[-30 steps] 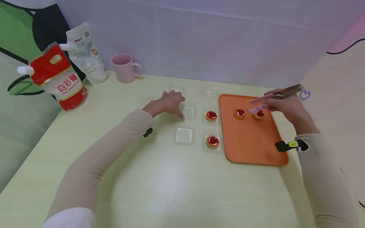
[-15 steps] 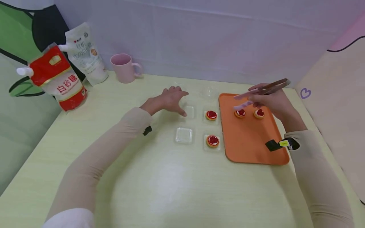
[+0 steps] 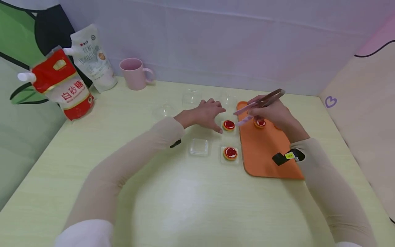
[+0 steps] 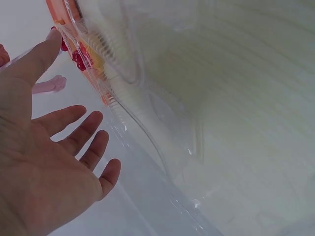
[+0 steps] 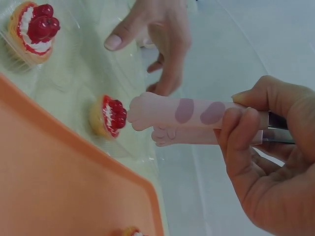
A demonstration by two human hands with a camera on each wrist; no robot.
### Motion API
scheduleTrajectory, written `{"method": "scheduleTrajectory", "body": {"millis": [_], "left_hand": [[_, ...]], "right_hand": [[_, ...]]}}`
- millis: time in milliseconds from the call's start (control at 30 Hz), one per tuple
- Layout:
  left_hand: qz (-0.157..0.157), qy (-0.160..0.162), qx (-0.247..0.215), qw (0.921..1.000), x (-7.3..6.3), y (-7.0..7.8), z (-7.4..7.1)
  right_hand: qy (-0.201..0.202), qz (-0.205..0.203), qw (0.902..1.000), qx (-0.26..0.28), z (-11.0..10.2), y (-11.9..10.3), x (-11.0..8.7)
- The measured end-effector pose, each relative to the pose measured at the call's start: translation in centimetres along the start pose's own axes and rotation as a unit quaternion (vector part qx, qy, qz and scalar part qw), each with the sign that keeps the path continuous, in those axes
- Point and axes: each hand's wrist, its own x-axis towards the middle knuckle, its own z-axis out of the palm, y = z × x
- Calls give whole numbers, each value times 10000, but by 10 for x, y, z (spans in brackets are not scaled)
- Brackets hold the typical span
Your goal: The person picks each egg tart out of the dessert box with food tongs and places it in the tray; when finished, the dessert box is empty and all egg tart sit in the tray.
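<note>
My left hand hovers with spread fingers beside the back tart, which sits in a clear plastic box. In the left wrist view this hand holds nothing. My right hand grips pink-tipped tongs over the orange tray. Paw-shaped tong tips point at the red-topped back tart, with nothing between them. A front tart sits in another clear box. One tart shows on the tray; the one to its right is hidden behind my right hand.
A clear box stands left of the front tart, and raised clear lids line the back. A pink mug, a red sugar pouch and a white pouch stand at the back left.
My right hand has brought the tongs leftward across the tray toward the back tart. My left hand has shifted right, from the middle boxes to beside that tart.
</note>
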Motion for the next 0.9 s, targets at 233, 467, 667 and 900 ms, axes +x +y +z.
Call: {"method": "scheduleTrajectory", "body": {"millis": [233,467,667,900], "left_hand": [[-26,-124,82,9999,10,10,2],[-118,-142,126,9997,15,11,3],[-155,-144,142,9997,17,12,4],[-138,-151,100,9997,19,15,2]], "right_hand": [[-392,172,9991,53,10,3,4],[-456,149,9988,66,18,5,9],[-469,248,9985,-141,24,6,16],[-511,178,9982,-272,29,9,23]]}}
